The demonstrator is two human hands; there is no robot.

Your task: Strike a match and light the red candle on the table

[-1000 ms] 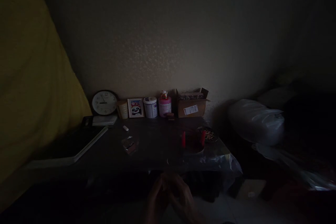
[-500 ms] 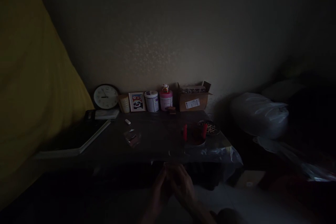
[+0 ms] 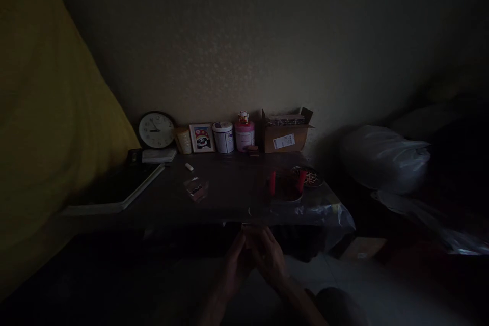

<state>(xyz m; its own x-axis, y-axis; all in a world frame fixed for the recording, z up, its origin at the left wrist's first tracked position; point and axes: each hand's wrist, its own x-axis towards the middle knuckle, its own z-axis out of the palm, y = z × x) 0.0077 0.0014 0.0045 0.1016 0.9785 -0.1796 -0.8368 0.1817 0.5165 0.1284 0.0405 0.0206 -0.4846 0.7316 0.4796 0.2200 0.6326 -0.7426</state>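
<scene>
In the dim light my left hand (image 3: 236, 256) and my right hand (image 3: 270, 255) meet just off the table's front edge. Both are closed, with fingertips pressed together around something small; a pale corner (image 3: 245, 224) shows above them, but its kind cannot be made out. Nearest on the table (image 3: 229, 188) are a small clear packet (image 3: 196, 190) with something brownish in it and a little white oval piece (image 3: 189, 167). To the right stands a dark round container with two upright red parts (image 3: 272, 183), in front of a dish of thin sticks (image 3: 311, 178).
Along the wall stand a round clock (image 3: 156, 130), a framed panda picture (image 3: 202, 138), a white tin (image 3: 223, 137), a pink tin (image 3: 245, 137) with a figurine and an open cardboard box (image 3: 286, 137). A yellow curtain (image 3: 49, 112) hangs left; a plastic bag (image 3: 382, 158) lies right.
The camera has tilted slightly, so the table and its things sit a little higher and further right. My hands stay together at the table's edge, their grip much the same.
</scene>
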